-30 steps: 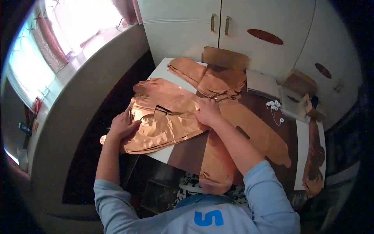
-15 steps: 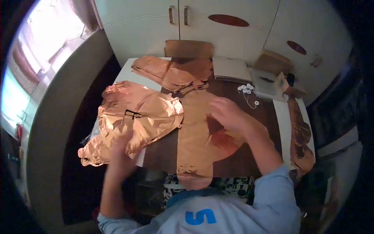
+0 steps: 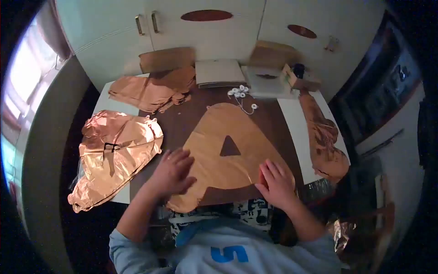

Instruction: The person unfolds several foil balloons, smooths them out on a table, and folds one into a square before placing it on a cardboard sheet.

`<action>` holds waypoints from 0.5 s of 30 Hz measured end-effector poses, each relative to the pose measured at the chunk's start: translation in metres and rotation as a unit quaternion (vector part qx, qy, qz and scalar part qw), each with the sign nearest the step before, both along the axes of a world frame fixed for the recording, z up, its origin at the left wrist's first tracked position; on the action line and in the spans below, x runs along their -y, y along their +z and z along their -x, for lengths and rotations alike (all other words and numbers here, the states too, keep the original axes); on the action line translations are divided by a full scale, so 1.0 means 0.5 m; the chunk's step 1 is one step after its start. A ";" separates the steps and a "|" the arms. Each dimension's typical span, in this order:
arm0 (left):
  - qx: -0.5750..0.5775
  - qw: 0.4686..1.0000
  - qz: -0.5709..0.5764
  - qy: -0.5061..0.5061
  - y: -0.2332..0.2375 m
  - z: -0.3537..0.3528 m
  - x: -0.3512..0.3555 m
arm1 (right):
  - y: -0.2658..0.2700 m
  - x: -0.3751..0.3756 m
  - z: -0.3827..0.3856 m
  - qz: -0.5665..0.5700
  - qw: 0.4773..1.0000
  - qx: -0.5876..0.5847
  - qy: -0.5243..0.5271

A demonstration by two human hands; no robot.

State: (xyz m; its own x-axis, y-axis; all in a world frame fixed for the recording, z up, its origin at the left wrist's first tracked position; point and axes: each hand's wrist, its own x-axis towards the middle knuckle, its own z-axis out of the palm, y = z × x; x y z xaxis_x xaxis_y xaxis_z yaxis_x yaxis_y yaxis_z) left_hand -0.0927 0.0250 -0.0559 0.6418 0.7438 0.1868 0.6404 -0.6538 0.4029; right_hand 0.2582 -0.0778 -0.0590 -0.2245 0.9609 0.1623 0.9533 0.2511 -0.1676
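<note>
A flat copper-coloured foil balloon shaped like the letter A (image 3: 212,169) lies on the brown table, its point away from me and its triangular hole in the middle. My left hand (image 3: 173,173) is over the outer edge of its left leg, fingers spread and slightly bent. On the right leg, my right hand (image 3: 277,182) rests palm down with its fingers stretched out. Left of the letter lies a shinier, crumpled pile of foil balloons (image 3: 116,155) with a black clip-like piece on top.
Behind on the left sits a stack of flat copper foil balloons (image 3: 141,89). White spools with string (image 3: 239,92), a pale flat box (image 3: 219,73) and a small cardboard box (image 3: 301,81) stand along the back. More folded foil (image 3: 326,141) lies on the right edge.
The A-shaped balloon has been turned so its point faces away and laid flat. My right hand has come down onto its right leg; my left hand has moved to its left leg.
</note>
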 end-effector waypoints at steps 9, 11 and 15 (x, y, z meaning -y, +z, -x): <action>0.034 0.998 -0.049 -0.011 -0.003 -0.051 -0.017 | 0.008 -0.101 -0.054 -0.029 0.992 -0.091 0.077; 0.025 0.999 -0.027 -0.002 -0.001 -0.055 -0.017 | 0.016 -0.149 -0.073 -0.003 0.988 -0.146 0.041; 0.021 1.000 -0.007 -0.008 -0.014 -0.049 -0.029 | 0.032 -0.313 -0.066 0.051 0.972 -0.209 -0.091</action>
State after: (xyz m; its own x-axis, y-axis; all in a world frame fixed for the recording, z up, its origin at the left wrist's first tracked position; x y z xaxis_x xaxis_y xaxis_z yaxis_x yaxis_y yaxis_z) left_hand -0.0684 0.0395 -0.0630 0.6453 0.7304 0.2238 0.6120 -0.6696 0.4208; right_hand 0.2915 0.0789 -0.0432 0.0159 0.9944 0.1048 0.8237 0.0464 -0.5652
